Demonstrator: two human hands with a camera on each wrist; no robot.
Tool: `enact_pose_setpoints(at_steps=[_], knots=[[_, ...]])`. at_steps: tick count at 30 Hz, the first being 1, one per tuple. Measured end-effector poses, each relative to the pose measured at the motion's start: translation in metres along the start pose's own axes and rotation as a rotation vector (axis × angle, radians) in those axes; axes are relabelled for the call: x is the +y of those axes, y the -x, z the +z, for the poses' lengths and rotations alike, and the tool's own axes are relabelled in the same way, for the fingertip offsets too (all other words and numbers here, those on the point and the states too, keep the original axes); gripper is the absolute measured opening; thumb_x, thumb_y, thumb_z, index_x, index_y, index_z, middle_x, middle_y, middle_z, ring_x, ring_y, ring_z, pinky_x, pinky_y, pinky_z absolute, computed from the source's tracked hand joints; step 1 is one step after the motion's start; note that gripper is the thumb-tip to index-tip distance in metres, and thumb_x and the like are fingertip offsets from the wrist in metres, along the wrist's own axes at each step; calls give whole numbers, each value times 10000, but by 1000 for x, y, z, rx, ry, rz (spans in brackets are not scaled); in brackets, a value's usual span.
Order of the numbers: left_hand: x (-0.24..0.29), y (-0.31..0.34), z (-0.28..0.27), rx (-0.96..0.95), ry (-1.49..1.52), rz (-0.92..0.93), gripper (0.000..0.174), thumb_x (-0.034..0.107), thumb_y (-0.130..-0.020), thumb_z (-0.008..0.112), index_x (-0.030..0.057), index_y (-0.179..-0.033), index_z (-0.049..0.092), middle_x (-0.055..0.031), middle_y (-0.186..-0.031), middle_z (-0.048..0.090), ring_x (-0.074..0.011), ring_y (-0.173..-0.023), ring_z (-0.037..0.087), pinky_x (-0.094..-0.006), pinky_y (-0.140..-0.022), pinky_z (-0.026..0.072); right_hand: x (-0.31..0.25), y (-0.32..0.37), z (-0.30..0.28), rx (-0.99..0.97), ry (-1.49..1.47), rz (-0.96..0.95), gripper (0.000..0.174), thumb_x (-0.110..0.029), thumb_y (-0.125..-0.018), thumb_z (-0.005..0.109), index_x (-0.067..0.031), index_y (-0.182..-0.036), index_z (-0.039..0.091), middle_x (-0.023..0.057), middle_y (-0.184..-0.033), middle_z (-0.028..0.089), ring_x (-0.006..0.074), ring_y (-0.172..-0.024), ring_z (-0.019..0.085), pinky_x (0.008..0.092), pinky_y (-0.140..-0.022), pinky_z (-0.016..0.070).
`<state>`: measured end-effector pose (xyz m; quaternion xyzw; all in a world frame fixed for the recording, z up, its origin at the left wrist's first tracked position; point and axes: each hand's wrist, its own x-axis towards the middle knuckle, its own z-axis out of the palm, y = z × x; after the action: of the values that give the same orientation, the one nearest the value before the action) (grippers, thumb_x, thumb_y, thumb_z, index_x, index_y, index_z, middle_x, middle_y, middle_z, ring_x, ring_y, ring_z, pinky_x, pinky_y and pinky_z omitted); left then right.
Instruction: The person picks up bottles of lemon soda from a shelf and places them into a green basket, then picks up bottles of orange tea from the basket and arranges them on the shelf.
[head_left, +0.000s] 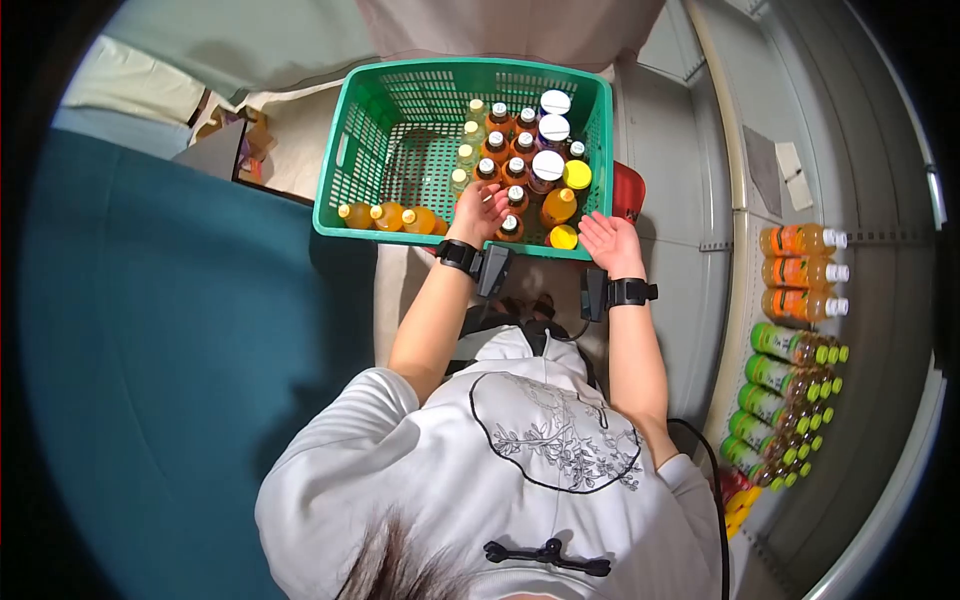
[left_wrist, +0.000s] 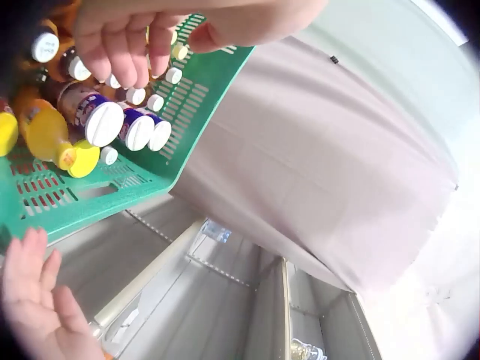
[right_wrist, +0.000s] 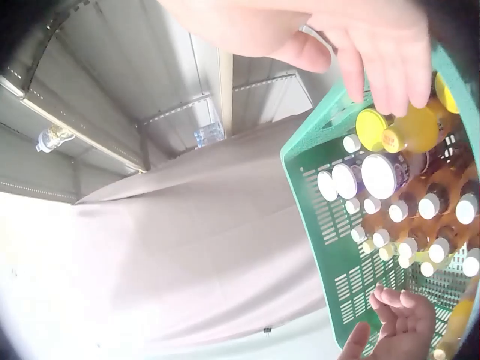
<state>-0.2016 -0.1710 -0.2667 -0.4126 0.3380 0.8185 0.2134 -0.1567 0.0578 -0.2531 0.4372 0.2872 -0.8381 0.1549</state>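
A green plastic basket [head_left: 460, 66] stands in front of me, holding several drink bottles and jars. My left hand [head_left: 480, 213] is over its near side, fingers loosely bent and holding nothing, close to the brown bottles with white caps [head_left: 496, 145]. At the near right corner, my right hand [head_left: 613, 243] has its palm turned up and fingers extended, beside a yellow-capped bottle [head_left: 563, 237]. White-lidded jars [head_left: 547, 168] form a row on the right, next to a yellow lid [head_left: 577, 175]. Orange juice bottles [head_left: 389, 216] are in the near left corner.
On the right, a grey shelf holds orange-labelled bottles [head_left: 797, 271] and green-labelled bottles [head_left: 768, 375]. A blue-green cloth surface [head_left: 150, 350] spreads on the left. Behind the basket hangs a pale curtain [head_left: 510, 30]. Something red [head_left: 628, 190] shows beside the basket's right wall.
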Motion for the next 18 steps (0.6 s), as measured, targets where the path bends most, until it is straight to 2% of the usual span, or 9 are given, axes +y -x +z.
enact_pose_setpoints(at_steps=[4, 9, 18], knots=[[-2, 6, -7, 58, 89, 17, 295, 318, -827, 357, 71, -935, 477, -56, -837, 530, -157, -706, 492, -319, -705, 404, -18, 7, 3, -83, 35, 30, 331, -168, -805, 337, 16, -1060, 441, 186, -1120, 463, 291, -1058, 438, 401, -926, 306], [-3, 7, -17, 126, 195, 75, 284, 302, -827, 353, 66, -906, 490, -60, -849, 522, -160, -722, 488, -323, -711, 403, -28, -3, -3, -107, 68, 94, 326, -160, -800, 345, 13, -1059, 441, 176, -1105, 475, 286, -1045, 449, 396, -917, 321], [12, 13, -38, 219, 260, 150, 251, 282, -821, 380, 59, -878, 482, -96, -868, 510, -186, -756, 495, -326, -727, 421, 6, -25, 40, -210, 230, 201, 363, -162, -781, 344, 21, -1084, 426, 182, -1112, 465, 283, -1035, 455, 393, -898, 332]])
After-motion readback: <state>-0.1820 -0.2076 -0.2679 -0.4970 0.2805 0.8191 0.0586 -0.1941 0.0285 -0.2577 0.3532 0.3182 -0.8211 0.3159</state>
